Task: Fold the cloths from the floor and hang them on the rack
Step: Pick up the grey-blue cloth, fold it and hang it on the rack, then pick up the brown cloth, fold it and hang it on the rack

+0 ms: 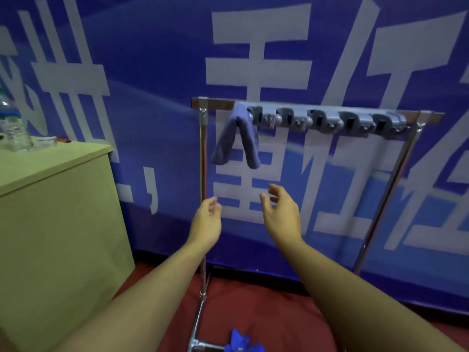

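Already a grey-blue folded cloth [237, 138] hung draped over the top bar of the metal rack [429, 115], near its left end, with its two halves spreading apart as they fell on either side of the bar. Along the same bar, to the right of the cloth, ran a row of grey clip holders [330, 120]. Below the cloth, well apart from it, both hands were raised and held nothing: the left hand [206, 222] had its fingers loosely curled, and the right hand [280, 212] had its fingers relaxed and spread. Down on the red floor [266, 313], by the rack's base, a bright blue cloth [241, 342] lay crumpled at the bottom edge of the view. To the left stood a light wooden cabinet [58, 224] with a clear plastic bottle [14, 125] on top, and a blue banner [152, 72] with large pale characters covered the wall behind.
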{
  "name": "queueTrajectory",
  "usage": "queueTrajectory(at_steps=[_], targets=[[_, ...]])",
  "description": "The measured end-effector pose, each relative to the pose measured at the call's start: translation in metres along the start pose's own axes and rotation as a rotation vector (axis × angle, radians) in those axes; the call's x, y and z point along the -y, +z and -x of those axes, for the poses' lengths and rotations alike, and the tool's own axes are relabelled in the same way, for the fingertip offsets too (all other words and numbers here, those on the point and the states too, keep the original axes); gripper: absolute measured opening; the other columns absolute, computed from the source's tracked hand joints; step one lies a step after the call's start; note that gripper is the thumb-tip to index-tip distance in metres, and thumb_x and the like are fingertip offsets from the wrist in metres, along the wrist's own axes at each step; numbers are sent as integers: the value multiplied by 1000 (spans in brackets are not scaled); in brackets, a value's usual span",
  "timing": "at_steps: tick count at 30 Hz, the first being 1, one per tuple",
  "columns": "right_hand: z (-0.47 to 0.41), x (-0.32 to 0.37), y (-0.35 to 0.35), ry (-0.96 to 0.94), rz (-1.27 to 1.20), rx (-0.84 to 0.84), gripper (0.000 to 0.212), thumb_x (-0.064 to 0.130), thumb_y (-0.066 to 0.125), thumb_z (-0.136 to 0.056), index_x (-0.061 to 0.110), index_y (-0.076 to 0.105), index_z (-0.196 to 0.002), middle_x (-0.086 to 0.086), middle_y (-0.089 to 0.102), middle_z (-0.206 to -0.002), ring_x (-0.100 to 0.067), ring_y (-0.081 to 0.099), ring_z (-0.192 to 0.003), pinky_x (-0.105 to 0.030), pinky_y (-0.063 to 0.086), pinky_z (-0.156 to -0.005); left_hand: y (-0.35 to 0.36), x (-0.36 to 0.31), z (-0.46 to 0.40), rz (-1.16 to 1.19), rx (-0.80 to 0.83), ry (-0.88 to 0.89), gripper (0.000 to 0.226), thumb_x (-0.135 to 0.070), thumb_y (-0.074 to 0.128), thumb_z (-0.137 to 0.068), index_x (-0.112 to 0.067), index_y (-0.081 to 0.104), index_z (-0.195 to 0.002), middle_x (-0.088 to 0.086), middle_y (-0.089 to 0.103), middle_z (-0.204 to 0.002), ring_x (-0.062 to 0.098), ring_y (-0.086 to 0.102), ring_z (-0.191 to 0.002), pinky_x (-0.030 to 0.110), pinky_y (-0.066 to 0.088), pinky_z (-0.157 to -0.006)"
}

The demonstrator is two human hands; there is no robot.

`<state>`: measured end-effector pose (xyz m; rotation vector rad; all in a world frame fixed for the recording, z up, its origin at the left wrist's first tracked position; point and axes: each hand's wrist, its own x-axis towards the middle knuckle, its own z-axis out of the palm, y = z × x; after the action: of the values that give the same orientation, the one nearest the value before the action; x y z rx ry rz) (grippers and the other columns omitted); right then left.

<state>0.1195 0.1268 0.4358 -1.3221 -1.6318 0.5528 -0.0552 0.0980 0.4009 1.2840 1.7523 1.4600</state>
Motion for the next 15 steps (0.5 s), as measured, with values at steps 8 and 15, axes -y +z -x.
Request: queueTrajectory(at_steps=[8,15], targets=[[151,-165,45,184,192,281,36,36,62,-96,19,64,-127,-1,71,-124,-22,67,-114,-37,52,-97,61,171,114,-54,217,-268,24,-21,51,-103,-18,63,-123,11,69,-119,22,66,-108,47,52,-97],[235,-287,85,402,265,542,37,33,61,-97,13,62,-129,-9,69,-126,-29,65,-115,-38,50,-96,107,298,171,-79,304,-533,21,-18,52,-102,-17,63,-119,11,69,-116,26,66,-107,45,51,-95]])
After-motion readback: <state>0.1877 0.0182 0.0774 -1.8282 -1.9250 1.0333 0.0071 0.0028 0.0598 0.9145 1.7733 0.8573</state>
